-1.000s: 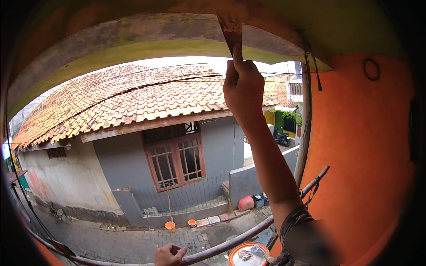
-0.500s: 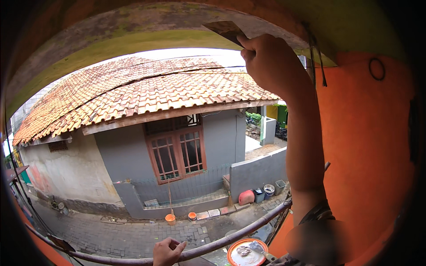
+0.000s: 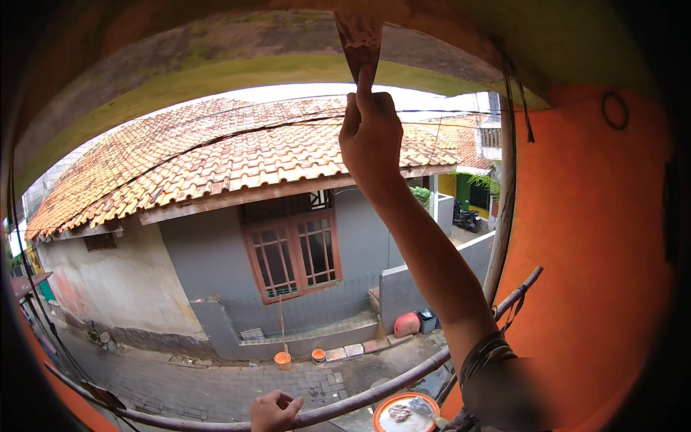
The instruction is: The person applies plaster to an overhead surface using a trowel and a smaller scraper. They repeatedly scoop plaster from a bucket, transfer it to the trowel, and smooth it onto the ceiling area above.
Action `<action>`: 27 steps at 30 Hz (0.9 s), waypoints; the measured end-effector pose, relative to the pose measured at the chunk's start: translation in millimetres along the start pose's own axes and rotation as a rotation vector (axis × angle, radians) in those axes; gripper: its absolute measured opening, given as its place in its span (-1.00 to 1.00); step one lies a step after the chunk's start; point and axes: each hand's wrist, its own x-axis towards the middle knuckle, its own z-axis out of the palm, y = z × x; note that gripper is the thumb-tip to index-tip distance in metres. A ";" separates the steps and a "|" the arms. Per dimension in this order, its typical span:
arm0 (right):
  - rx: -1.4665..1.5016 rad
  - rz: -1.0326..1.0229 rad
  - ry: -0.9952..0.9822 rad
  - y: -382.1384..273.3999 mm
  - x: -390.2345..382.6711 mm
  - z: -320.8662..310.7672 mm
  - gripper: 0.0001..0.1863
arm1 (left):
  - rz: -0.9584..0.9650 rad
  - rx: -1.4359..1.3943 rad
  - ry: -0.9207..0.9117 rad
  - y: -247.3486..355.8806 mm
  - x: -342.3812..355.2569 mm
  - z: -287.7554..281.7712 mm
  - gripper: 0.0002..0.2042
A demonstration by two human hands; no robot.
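Observation:
My right hand is raised at top centre, closed around a putty knife with its forefinger stretched along the blade. The blade points up at the weathered underside of the beam; whether it touches cannot be told. At the bottom, my left hand is curled on a bent bamboo rail. Just beyond the rail, right of my left hand, an orange-rimmed tub holds white paste with a second putty knife in it.
An orange wall rises at the right beside a pole and hanging cords. Wires cross the view. Below is a paved lane with orange buckets, a low grey wall and a tiled-roof house opposite.
My right hand and knife swung right and tilted half a second ago; now they are back toward the centre, blade upright, slightly left of where they were a second ago.

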 end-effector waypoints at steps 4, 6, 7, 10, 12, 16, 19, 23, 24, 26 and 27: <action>0.108 0.004 0.102 -16.5 -10.8 35.8 -0.37 | -0.007 0.024 0.013 5.6 -0.3 -2.7 -0.69; 0.148 0.075 0.103 -24.5 -8.4 44.7 -0.36 | -0.010 0.007 0.026 6.1 -1.7 -3.7 -0.68; 0.169 0.093 0.117 -27.8 -6.2 47.6 -0.36 | -0.016 -0.006 0.022 4.3 -2.1 -3.9 -0.68; 0.191 0.099 0.138 -28.2 -2.8 64.2 -0.33 | -0.010 -0.012 0.023 1.1 -0.2 -3.6 -0.68; 0.201 0.090 0.152 -23.9 -4.4 81.8 -0.33 | -0.016 -0.014 0.020 2.9 1.3 -4.4 -0.68; 0.248 0.023 0.234 -13.5 -0.4 109.4 -0.34 | -0.043 -0.026 0.001 11.6 3.5 -6.4 -0.68; 0.293 -0.008 0.281 -10.0 4.6 123.5 -0.36 | -0.043 -0.038 -0.004 8.4 4.0 -2.4 -0.67; 0.300 -0.006 0.319 -10.4 8.8 140.2 -0.36 | -0.037 -0.036 0.012 10.2 -0.6 -2.9 -0.67; 0.303 -0.005 0.330 -10.9 10.4 142.7 -0.36 | -0.037 -0.032 0.015 11.2 -1.5 -3.2 -0.67; 0.326 0.007 0.330 -12.0 12.5 147.6 -0.37 | -0.038 -0.022 0.021 13.0 -3.9 -3.9 -0.66; 0.339 0.013 0.330 -13.3 14.2 149.5 -0.37 | -0.043 -0.018 0.021 13.9 -4.9 -4.7 -0.66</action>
